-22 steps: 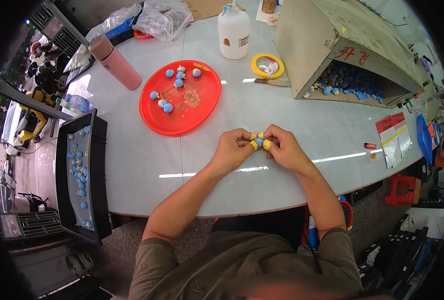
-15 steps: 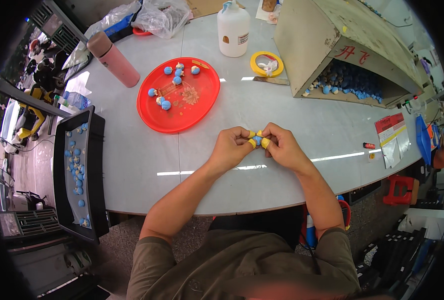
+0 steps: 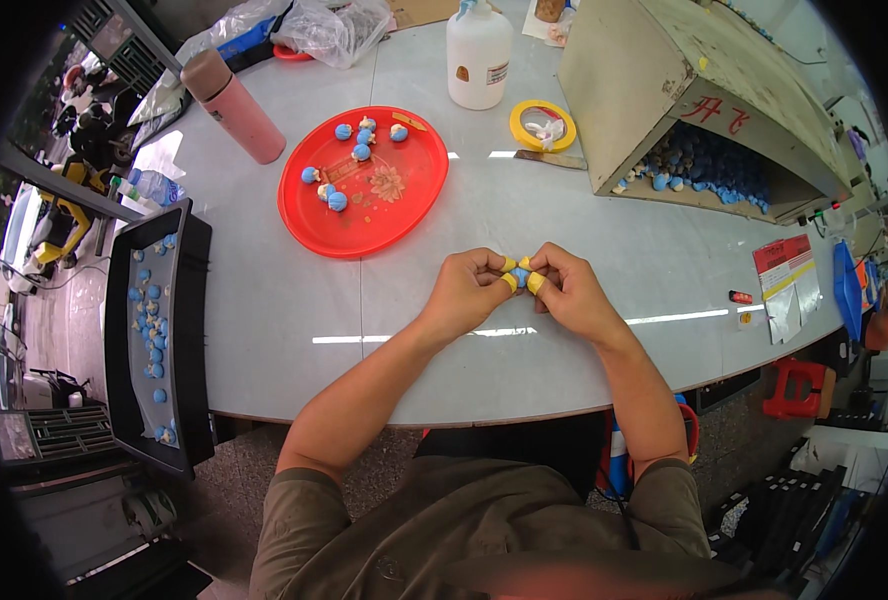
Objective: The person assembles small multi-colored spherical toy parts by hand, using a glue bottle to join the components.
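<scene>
Above the table's front half, my left hand (image 3: 467, 292) and my right hand (image 3: 568, 290) meet, both pinched on one small blue piece (image 3: 521, 277). Yellow covers wrap the thumb and forefinger tips of both hands. The fingertips hide most of the piece, so its full shape does not show. Beyond my left hand lies a round red tray (image 3: 404, 215) holding several small blue-and-cream balls (image 3: 337, 201). At the far left, a long black bin (image 3: 200, 300) contains more such balls on a pale liner.
A pink bottle (image 3: 234, 108), a white plastic bottle (image 3: 479, 60) and a yellow tape roll (image 3: 517, 128) stand or lie at the back. To the right is a big beige box (image 3: 619, 100), its opening piled with blue pieces (image 3: 704, 160). Red-and-white packets (image 3: 786, 275) lie near the right edge.
The view has shifted slightly, so the tray and the bottles sit a little differently in the picture. Both hands keep their pinch on the blue piece, with only slight finger movement.
</scene>
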Available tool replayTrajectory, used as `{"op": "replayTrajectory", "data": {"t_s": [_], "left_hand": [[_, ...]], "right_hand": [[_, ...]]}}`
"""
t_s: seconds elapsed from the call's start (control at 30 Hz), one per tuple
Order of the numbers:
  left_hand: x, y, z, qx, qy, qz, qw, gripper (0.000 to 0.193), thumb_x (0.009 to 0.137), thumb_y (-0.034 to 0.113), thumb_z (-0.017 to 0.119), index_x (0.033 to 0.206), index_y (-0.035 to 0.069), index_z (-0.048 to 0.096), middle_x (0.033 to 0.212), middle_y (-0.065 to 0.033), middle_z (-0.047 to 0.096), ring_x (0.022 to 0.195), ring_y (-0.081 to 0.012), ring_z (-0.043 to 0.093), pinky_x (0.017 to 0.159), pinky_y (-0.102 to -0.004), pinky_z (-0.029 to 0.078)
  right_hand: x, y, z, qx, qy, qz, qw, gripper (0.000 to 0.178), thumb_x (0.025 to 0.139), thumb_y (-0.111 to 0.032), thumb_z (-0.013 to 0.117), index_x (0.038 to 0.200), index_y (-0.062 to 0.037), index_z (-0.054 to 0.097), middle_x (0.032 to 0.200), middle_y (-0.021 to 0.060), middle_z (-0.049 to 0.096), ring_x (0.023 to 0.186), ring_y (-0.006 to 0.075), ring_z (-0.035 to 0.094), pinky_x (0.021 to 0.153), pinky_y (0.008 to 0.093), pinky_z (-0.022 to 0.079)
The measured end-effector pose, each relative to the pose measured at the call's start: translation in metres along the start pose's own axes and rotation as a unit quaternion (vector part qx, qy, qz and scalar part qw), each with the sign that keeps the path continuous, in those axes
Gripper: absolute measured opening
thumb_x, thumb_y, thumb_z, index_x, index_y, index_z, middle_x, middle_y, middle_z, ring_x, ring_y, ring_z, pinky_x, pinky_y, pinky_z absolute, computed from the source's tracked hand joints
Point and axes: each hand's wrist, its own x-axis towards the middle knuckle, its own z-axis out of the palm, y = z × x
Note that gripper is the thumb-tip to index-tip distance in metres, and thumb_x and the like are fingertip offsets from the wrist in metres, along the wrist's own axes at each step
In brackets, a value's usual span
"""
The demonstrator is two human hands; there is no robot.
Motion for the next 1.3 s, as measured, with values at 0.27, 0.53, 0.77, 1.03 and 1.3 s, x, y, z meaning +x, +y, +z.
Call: {"op": "replayTrajectory", "data": {"t_s": [0.27,0.53,0.77,1.03,1.3], "left_hand": [[-0.001,0.007,0.002,-0.039,0.005,-0.011,0.999,0.015,0.091,-0.001,0.058,0.102,-0.011,0.057,0.103,-0.0143,0.064,0.095,-0.0188,0.066,0.085,-0.0277,0.057],[-0.001,0.010,0.000,-0.078,0.001,-0.030,0.997,0.019,0.092,0.002,0.058,0.105,-0.012,0.056,0.106,-0.0161,0.062,0.096,-0.0201,0.066,0.086,-0.0297,0.057],[0.000,0.009,-0.002,-0.085,-0.016,-0.010,0.996,0.019,0.090,-0.001,0.059,0.105,-0.013,0.055,0.104,-0.0162,0.063,0.095,-0.0186,0.066,0.084,-0.0273,0.057],[0.001,0.003,-0.001,-0.044,-0.016,-0.006,0.999,0.017,0.090,-0.004,0.057,0.104,-0.013,0.056,0.105,-0.0158,0.063,0.096,-0.0189,0.066,0.087,-0.0287,0.057],[0.000,0.002,0.002,-0.040,-0.006,0.002,0.999,0.015,0.090,-0.004,0.057,0.102,-0.012,0.056,0.104,-0.0149,0.063,0.096,-0.0185,0.066,0.087,-0.0291,0.057]], "right_hand": [[0.001,0.001,0.002,0.012,0.009,-0.006,1.000,0.006,0.090,0.004,0.052,0.094,0.0008,0.055,0.076,0.0026,0.059,0.058,0.0060,0.053,0.051,0.0228,0.043],[0.000,-0.005,0.003,0.026,0.010,-0.007,1.000,0.006,0.092,0.000,0.053,0.098,0.0005,0.056,0.078,0.0031,0.060,0.060,0.0069,0.055,0.053,0.0226,0.045],[0.001,-0.004,0.000,0.033,0.007,0.001,0.999,0.006,0.091,0.001,0.052,0.096,0.0013,0.055,0.079,0.0040,0.061,0.059,0.0070,0.055,0.053,0.0225,0.044],[-0.001,-0.001,0.002,0.013,0.012,-0.012,1.000,0.010,0.089,0.006,0.049,0.096,0.0023,0.054,0.080,0.0042,0.061,0.058,0.0068,0.052,0.052,0.0234,0.043],[-0.002,0.000,0.005,-0.008,0.014,-0.019,1.000,0.001,0.093,-0.002,0.054,0.093,-0.0022,0.053,0.079,0.0013,0.058,0.060,0.0052,0.052,0.053,0.0209,0.044]]}}
